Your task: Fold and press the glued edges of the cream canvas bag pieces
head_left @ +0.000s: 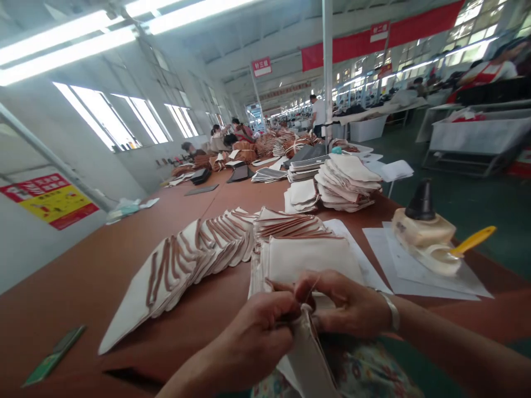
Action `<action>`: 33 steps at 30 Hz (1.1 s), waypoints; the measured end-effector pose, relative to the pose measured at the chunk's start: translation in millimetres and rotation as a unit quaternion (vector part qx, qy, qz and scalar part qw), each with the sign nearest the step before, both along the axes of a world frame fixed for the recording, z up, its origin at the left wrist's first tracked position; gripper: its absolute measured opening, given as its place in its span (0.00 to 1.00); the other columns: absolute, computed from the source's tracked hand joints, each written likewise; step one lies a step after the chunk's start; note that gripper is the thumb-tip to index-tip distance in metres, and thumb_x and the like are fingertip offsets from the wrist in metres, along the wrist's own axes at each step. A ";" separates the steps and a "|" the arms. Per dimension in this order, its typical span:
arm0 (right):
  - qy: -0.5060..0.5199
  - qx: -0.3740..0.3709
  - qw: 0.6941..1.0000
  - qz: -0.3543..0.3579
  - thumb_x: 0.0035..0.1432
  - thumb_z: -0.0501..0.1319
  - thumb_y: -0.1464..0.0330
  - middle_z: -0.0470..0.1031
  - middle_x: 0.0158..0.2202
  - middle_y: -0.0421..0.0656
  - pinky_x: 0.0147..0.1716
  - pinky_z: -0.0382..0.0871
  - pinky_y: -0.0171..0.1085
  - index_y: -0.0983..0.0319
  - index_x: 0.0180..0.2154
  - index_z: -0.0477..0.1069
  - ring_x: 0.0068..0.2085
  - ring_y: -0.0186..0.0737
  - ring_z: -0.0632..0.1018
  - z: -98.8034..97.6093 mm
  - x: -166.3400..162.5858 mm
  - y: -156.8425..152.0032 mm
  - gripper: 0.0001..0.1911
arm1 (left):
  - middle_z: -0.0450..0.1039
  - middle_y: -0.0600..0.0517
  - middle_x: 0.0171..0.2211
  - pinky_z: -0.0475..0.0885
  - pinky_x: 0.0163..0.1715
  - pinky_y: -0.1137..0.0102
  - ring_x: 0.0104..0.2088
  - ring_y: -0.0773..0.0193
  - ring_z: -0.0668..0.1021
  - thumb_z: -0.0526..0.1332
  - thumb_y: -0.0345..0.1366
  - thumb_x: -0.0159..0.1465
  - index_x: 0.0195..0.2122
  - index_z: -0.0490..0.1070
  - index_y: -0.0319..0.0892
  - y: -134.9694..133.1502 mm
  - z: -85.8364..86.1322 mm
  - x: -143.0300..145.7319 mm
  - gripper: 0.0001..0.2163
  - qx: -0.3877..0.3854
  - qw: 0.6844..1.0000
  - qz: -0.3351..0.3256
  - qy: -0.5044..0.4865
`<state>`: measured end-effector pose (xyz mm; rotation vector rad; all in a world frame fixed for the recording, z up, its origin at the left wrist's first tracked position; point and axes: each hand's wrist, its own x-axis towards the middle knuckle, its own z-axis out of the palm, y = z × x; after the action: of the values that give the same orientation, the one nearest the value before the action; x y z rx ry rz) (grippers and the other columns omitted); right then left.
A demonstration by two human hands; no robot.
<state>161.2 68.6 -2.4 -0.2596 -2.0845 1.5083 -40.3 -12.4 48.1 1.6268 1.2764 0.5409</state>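
Note:
Close to my body, at the table's near edge, my left hand [265, 326] grips the edge of a cream fabric piece [309, 354] with brown trim. My right hand [346, 304] pinches at the same piece's upper corner, its fingertips close to the left ones. Something thin like a thread shows at the right fingertips. The piece hangs down below both hands. Just beyond them stands a stack of similar cream pieces [311, 257]. A fanned row of cream pieces with brown edges [178, 265] spreads to the left.
On the right, a yellow-handled brush [473, 242] rests by a cream container with a black top [423, 221] on white sheets [384, 254]. A green packet [53, 354] lies at left. More stacked pieces [346, 182] stand farther back. Several people work beyond.

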 end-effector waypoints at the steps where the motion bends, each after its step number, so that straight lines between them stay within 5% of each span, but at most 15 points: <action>1: -0.005 -0.001 1.000 0.006 0.59 0.64 0.64 0.70 0.33 0.40 0.36 0.66 0.34 0.64 0.40 0.70 0.34 0.36 0.70 -1.1 -4.6 -4.1 0.11 | 0.61 0.56 0.27 0.57 0.28 0.74 0.30 0.68 0.63 0.53 0.22 0.52 0.27 0.68 0.39 -7.0 -1.0 -4.9 0.07 -0.021 1.000 0.009 -0.017; 5: -0.045 0.017 0.999 0.022 0.64 0.58 0.62 0.64 0.30 0.38 0.30 0.60 0.32 0.63 0.36 0.67 0.31 0.33 0.64 -6.6 -18.4 -16.0 0.10 | 0.66 0.55 0.29 0.59 0.29 0.75 0.31 0.67 0.66 0.56 0.25 0.52 0.34 0.73 0.38 -24.7 -9.7 -25.5 0.10 -0.082 0.992 0.067 -0.075; 10: -0.074 -0.002 0.997 -0.010 0.65 0.54 0.62 0.65 0.30 0.39 0.30 0.59 0.33 0.62 0.34 0.66 0.31 0.35 0.64 -4.5 -29.8 -30.7 0.11 | 0.71 0.51 0.31 0.62 0.31 0.74 0.31 0.67 0.68 0.66 0.44 0.59 0.37 0.76 0.36 -31.4 -23.0 -37.7 0.15 -0.082 0.982 0.114 -0.130; 16: -0.055 -0.107 0.992 -0.034 0.61 0.55 0.63 0.64 0.28 0.39 0.29 0.56 0.33 0.63 0.32 0.67 0.31 0.35 0.63 -7.1 -36.6 -34.3 0.10 | 0.72 0.50 0.29 0.63 0.31 0.73 0.29 0.67 0.70 0.68 0.38 0.55 0.34 0.77 0.35 -26.1 -27.2 -40.9 0.10 -0.142 0.955 0.124 -0.227; 22: -0.067 -0.205 0.975 -0.044 0.59 0.59 0.58 0.61 0.26 0.37 0.25 0.53 0.31 0.63 0.33 0.67 0.27 0.32 0.60 -8.8 -43.3 -28.4 0.14 | 0.68 0.54 0.24 0.58 0.26 0.76 0.25 0.70 0.64 0.62 0.33 0.57 0.30 0.75 0.36 -18.6 -23.8 -35.1 0.06 -0.093 0.980 0.131 -0.115; 26: -0.077 -0.184 0.979 -0.040 0.52 0.68 0.59 0.62 0.25 0.35 0.24 0.52 0.30 0.64 0.31 0.67 0.27 0.30 0.60 -9.2 -47.2 -21.9 0.16 | 0.67 0.55 0.25 0.60 0.28 0.76 0.27 0.69 0.65 0.59 0.32 0.58 0.28 0.74 0.37 -13.9 -22.4 -29.5 0.06 -0.020 0.992 0.118 -0.041; 33: -0.143 -0.113 0.978 -0.099 0.51 0.61 0.70 0.66 0.23 0.37 0.23 0.53 0.29 0.66 0.28 0.71 0.25 0.30 0.62 -12.4 -43.9 -11.1 0.04 | 0.60 0.57 0.22 0.55 0.23 0.75 0.24 0.70 0.60 0.59 0.35 0.58 0.26 0.70 0.38 -6.0 -31.7 -22.2 0.07 -0.029 0.989 0.145 -0.021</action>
<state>117.3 57.6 -14.8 -0.7881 -2.0232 1.6612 -62.5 -18.4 16.4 1.3835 1.4939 0.7037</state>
